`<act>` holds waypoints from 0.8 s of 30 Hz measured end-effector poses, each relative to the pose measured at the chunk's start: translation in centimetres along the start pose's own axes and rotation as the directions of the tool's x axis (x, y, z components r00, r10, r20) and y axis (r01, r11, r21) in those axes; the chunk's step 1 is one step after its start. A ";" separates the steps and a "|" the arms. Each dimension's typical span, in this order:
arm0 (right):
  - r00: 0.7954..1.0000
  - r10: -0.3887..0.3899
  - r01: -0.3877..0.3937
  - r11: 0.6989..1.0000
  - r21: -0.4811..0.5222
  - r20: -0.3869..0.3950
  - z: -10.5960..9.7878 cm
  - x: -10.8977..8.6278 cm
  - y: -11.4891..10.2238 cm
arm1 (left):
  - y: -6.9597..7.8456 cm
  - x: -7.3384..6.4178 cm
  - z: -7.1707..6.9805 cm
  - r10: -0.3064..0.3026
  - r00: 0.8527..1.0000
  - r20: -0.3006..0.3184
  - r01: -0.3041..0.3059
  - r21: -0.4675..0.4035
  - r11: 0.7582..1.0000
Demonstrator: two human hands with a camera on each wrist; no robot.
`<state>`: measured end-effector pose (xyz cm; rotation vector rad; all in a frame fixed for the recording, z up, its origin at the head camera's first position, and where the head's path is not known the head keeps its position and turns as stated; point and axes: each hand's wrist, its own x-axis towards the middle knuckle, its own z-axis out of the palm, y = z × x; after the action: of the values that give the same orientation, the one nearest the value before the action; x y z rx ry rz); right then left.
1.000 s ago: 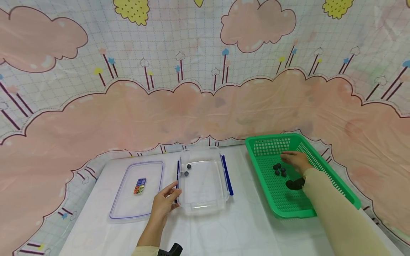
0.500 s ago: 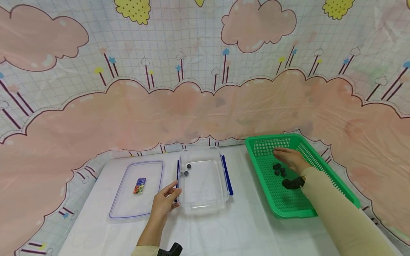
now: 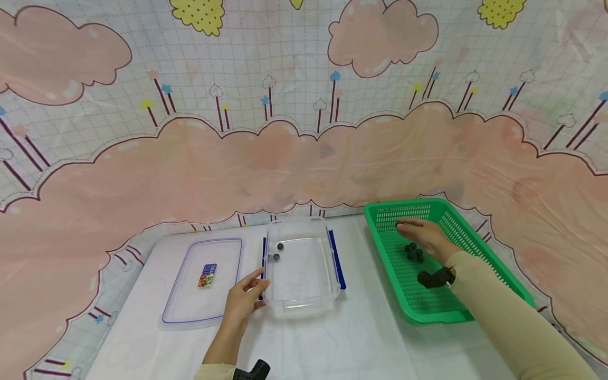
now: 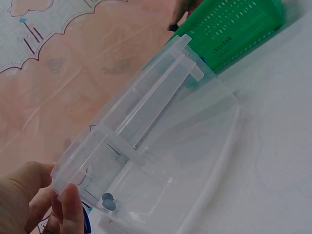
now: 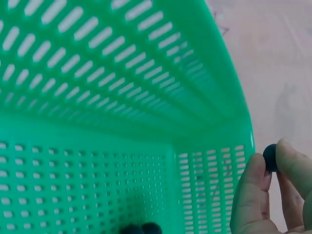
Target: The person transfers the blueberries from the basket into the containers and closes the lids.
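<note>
My right hand (image 3: 427, 237) is over the far left part of the green plastic basket (image 3: 406, 303). In the right wrist view its thumb and fingers pinch one dark blueberry (image 5: 270, 157), level with the basket's rim. Several more blueberries (image 3: 414, 252) lie in a cluster on the basket floor below. With my left hand (image 3: 239, 301) I hold the left edge of a clear plastic box (image 3: 304, 306), thumb and fingers on either side of its rim in the left wrist view. Inside that box, two blueberries (image 4: 108, 202) sit near the left wall.
To the left lies a clear lid (image 3: 187, 303) with a blue-purple seal and a colourful label (image 3: 207, 276). Blue clips (image 3: 337, 261) hang folded out at the box's sides. A white cloth (image 3: 361, 338) covers the table, and a patterned curtain (image 3: 266, 169) stands behind.
My right hand has moved left across the basket and slightly up, the blueberry now showing at its fingertips. The left hand and the box have stayed in place.
</note>
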<state>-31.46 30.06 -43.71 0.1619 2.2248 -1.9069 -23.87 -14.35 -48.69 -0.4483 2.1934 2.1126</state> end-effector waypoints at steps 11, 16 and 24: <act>0.997 -0.033 0.026 0.995 0.100 0.070 2.0 -0.5 -0.7 | 0.0 0.1 0.0 0.000 1.000 0.004 0.000 0.003 1.000; 0.996 -0.043 0.034 0.993 0.116 0.081 2.7 -0.3 -0.9 | 0.1 0.0 0.0 0.001 1.000 0.005 -0.001 -0.002 1.000; 0.994 -0.058 0.043 0.989 0.144 0.097 4.1 0.4 -1.1 | 0.1 0.1 0.2 0.000 1.000 0.006 0.000 -0.011 1.000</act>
<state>-31.71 25.85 -43.29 0.0294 2.0479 -2.0523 -24.03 -14.21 -48.59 -0.4422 2.1802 2.1241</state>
